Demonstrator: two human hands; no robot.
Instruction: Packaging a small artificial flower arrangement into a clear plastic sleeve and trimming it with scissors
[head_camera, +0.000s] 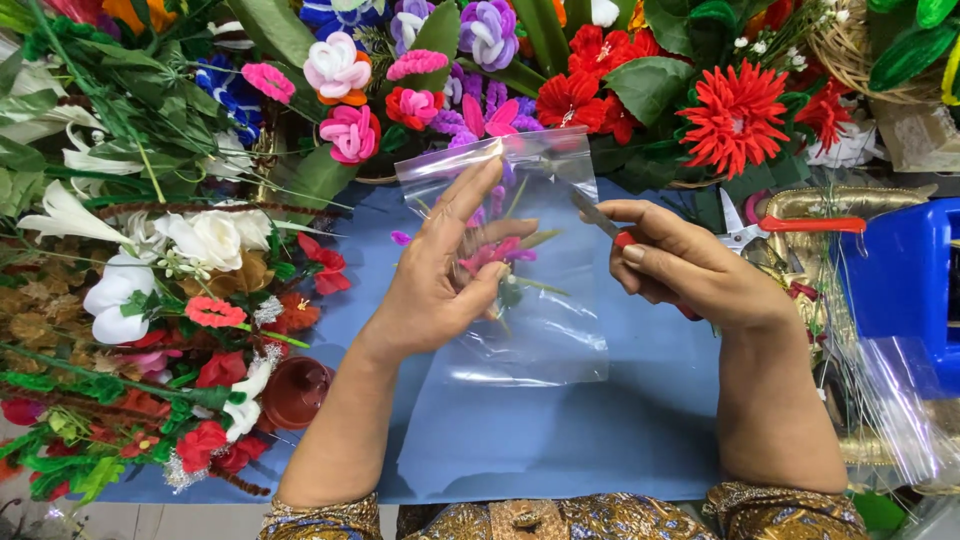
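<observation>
My left hand (440, 275) holds a clear plastic bag (545, 330) upright over a blue work sheet (560, 430). Inside the bag a small bunch of pink and purple craft flowers (497, 250) with green stems shows through, pressed under my left fingers. My right hand (690, 270) is closed around a small tool with a red handle and a dark metal tip (597, 216); the tip rests against the bag's right edge. Most of the tool is hidden in my fist.
Artificial flowers crowd the back and left: red blooms (735, 115), pink and purple ones (350, 130), white lilies (205, 240). A small brown pot (295, 392) sits at the left. Scissors with a red handle (790, 225), a blue box (905, 280) and more clear bags (900, 410) lie at the right.
</observation>
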